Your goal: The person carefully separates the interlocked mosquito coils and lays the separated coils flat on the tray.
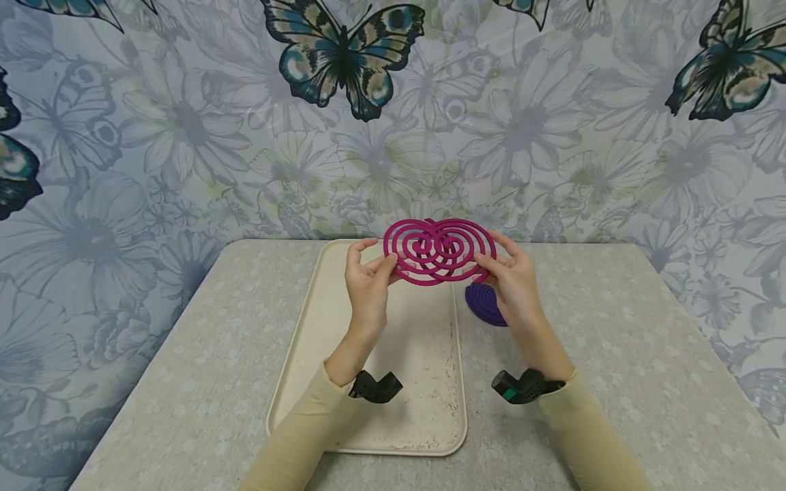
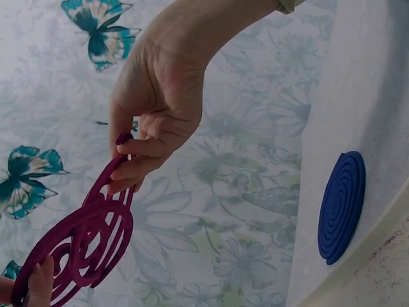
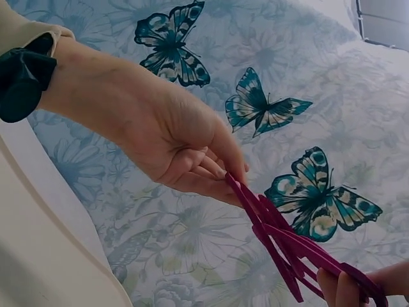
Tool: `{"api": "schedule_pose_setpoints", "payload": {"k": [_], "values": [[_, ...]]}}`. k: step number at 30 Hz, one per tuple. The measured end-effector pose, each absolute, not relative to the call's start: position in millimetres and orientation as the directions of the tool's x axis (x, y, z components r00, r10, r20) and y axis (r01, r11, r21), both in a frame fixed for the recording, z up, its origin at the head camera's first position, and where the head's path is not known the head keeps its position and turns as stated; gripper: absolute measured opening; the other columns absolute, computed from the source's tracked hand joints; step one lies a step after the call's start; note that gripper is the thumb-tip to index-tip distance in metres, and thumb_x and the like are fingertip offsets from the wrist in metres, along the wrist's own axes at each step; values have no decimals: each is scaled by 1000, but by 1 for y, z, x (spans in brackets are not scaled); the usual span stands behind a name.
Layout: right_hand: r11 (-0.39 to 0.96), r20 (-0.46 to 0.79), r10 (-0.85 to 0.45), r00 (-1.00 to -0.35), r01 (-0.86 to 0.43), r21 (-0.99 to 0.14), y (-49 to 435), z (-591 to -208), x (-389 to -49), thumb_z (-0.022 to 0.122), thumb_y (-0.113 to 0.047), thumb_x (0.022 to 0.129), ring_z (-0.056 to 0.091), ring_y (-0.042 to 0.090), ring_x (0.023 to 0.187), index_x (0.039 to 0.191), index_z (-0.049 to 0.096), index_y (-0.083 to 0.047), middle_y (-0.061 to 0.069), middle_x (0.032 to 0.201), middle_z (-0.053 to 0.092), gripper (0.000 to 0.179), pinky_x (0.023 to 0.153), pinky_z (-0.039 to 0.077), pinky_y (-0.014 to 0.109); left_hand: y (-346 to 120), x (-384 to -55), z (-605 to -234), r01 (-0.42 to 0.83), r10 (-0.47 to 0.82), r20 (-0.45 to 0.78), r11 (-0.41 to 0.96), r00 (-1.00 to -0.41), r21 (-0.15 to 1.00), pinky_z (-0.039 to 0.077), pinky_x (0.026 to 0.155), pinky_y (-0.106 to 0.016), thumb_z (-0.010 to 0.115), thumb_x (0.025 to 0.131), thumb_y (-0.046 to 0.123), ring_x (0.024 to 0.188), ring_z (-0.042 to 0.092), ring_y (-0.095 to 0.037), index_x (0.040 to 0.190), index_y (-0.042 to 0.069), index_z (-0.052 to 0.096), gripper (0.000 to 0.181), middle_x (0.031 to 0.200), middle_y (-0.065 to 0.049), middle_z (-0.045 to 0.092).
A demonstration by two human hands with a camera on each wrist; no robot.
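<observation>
Two magenta mosquito coils [image 1: 439, 251], their spirals interlocked and partly drawn apart sideways, are held up above the far end of the tray. My left hand [image 1: 369, 283] pinches the left rim between thumb and fingers. On the opposite rim, my right hand [image 1: 517, 283] pinches with thumb and fingers too. The left wrist view shows the right hand [image 2: 160, 102] across the coils, and the right wrist view shows the left hand [image 3: 166, 131]. A dark blue-purple coil [image 1: 484, 304] lies flat on the table below the right hand, which partly covers it.
A cream tray [image 1: 417, 368] with dark specks lies lengthwise under the left forearm. The table [image 1: 614, 354] has a pale patterned cover. Behind it hangs a butterfly-and-flower cloth [image 1: 522, 123]. Each wrist carries a small black camera [image 1: 376, 387].
</observation>
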State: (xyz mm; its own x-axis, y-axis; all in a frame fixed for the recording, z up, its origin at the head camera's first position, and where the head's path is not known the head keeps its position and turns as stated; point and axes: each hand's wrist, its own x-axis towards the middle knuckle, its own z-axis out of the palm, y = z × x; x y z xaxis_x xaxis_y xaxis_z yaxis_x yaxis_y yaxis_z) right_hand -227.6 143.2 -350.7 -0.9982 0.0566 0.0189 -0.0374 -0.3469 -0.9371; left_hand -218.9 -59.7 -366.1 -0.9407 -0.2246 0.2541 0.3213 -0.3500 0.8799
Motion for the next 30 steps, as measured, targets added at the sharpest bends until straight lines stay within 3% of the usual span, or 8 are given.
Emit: {"api": "schedule_pose_setpoints", "payload": {"k": [6,11,19,23,26,30], "values": [[-343,35,7,-999,-35,-939,156,-347,-231,50,1,95,57,5,45,143,34,5,-6,68,69,50,45,47,13,-70,-223,-360,216,-123,185,-328,-975,920,59,72,-29,57,91,-3,71,72,-11,121,1,44,33,76,5,73],[-378,48,-10,-999,-40,-925,161,-345,-231,51,-2,96,59,6,45,142,34,6,-4,64,68,50,42,46,13,-75,-225,-358,156,-82,137,-310,-987,938,59,73,-28,59,91,0,71,72,-12,121,4,47,33,76,6,73],[-436,33,90,-995,-69,-898,158,-348,-230,50,-2,96,59,6,47,144,34,4,-4,65,69,51,44,46,14,-61,-220,-366,171,-81,154,-266,-985,949,59,73,-28,67,87,6,69,71,-8,137,14,40,58,81,4,72],[-390,48,119,-992,-91,-917,152,-352,-228,53,-5,95,61,4,53,144,36,-1,-7,70,69,52,51,50,14,-55,-219,-371,217,-136,186,-271,-973,938,59,75,-29,68,85,2,70,71,-9,137,15,40,61,81,0,72],[-312,58,97,-994,-86,-946,145,-356,-227,58,-6,93,66,2,63,147,33,-7,-8,83,70,59,59,56,17,-55,-219,-373,260,-202,208,-280,-957,924,59,74,-29,68,84,0,69,71,-9,136,15,42,59,80,-2,72],[-234,64,74,-995,-80,-969,138,-361,-225,62,-2,89,71,4,80,150,26,-12,-6,98,66,72,66,58,22,-55,-219,-373,277,-234,213,-293,-949,915,59,74,-28,68,84,-1,70,71,-10,134,14,43,57,86,-15,72]]}}
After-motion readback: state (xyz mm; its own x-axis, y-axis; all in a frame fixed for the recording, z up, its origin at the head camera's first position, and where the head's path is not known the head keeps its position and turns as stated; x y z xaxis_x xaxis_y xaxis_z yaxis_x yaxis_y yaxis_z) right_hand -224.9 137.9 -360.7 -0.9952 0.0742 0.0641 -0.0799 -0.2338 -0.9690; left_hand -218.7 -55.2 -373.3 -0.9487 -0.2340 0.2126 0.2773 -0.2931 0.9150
